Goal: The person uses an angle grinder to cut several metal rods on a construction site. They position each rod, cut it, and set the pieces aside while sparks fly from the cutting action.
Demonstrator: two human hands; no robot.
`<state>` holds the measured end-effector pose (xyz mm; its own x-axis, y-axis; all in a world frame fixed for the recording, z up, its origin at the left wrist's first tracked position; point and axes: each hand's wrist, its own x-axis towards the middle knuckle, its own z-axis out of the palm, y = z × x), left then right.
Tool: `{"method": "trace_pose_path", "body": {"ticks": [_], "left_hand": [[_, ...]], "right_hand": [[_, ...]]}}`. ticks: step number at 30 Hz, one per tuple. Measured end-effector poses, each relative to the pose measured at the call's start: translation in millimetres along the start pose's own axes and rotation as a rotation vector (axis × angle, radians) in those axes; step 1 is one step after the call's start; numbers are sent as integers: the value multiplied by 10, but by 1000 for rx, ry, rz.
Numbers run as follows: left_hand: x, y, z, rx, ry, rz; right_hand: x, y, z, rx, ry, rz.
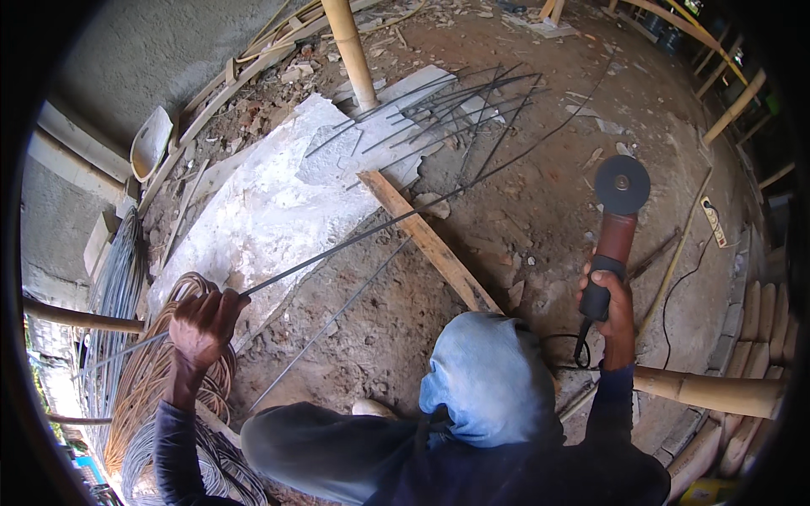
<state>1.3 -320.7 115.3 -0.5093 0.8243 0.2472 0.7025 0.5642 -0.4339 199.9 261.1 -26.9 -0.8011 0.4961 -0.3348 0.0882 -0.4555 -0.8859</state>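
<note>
My left hand (205, 327) is closed round a long dark steel rebar (337, 246), which runs up and to the right across a wooden plank (430, 240). In my right hand (609, 291) is an angle grinder (616, 236), gripped by its black rear body. Its dark round disc (623, 184) points away from me, well to the right of the rebar and apart from it. Whether the disc spins cannot be told. A second, thinner bar (333, 322) lies on the ground nearer to my legs.
Several cut bars (472, 110) lie crossed on a pale sheet (253, 198) and the dirt. Coils of wire (160, 379) are heaped at left. A bamboo post (348, 51) stands ahead; another bamboo pole (709, 390) lies right. A power strip (714, 221) with a cord rests at far right.
</note>
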Motion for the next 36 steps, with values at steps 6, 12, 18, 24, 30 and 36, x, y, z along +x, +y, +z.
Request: {"method": "trace_pose_path", "body": {"ticks": [6, 12, 18, 24, 30, 36], "left_hand": [[320, -119, -164, -17, -72, 79], [496, -40, -163, -73, -89, 164], [638, 224, 117, -173, -114, 155], [361, 153, 778, -365, -15, -68], [-571, 907, 1799, -628, -230, -643], [-1113, 1787, 2458, -836, -386, -702]], "right_hand": [[-61, -82, 49, -6, -24, -28], [-73, -75, -43, 15, -23, -34], [-61, -90, -147, 13, 6, -55], [-149, -69, -169, -19, 33, -40], [-86, 97, -160, -229, 17, -15], [66, 350, 192, -417, -180, 43]]}}
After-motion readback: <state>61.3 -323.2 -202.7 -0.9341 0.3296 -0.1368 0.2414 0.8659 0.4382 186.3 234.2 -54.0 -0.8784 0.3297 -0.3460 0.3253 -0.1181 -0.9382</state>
